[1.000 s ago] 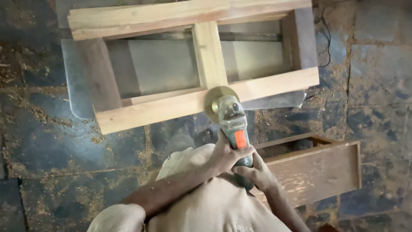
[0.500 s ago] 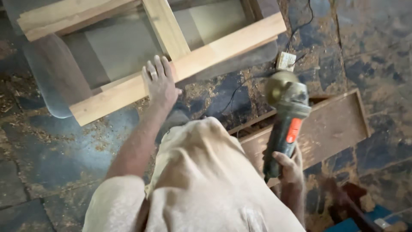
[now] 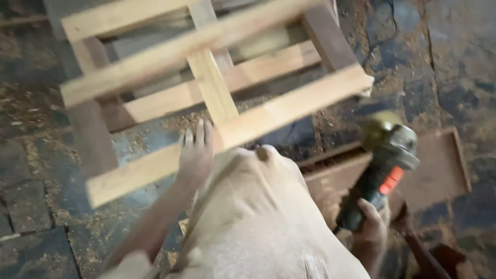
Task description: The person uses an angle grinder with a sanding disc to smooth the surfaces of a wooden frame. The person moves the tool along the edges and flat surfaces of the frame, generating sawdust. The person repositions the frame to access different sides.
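The pale slatted wooden frame (image 3: 217, 98) lies on the sawdust-strewn stone floor (image 3: 31, 206), steadied by the left hand (image 3: 195, 155), fingers flat. The grey-and-orange angle grinder (image 3: 380, 175) is gripped by the right hand (image 3: 371, 227) (disc best kept clear).

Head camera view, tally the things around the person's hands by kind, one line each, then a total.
Pale wooden slatted frame, left hand resting on it: 1
Dark angle grinder with orange switch, held by right hand: 1
Shallow brown wooden tray on the floor: 1
Total: 3
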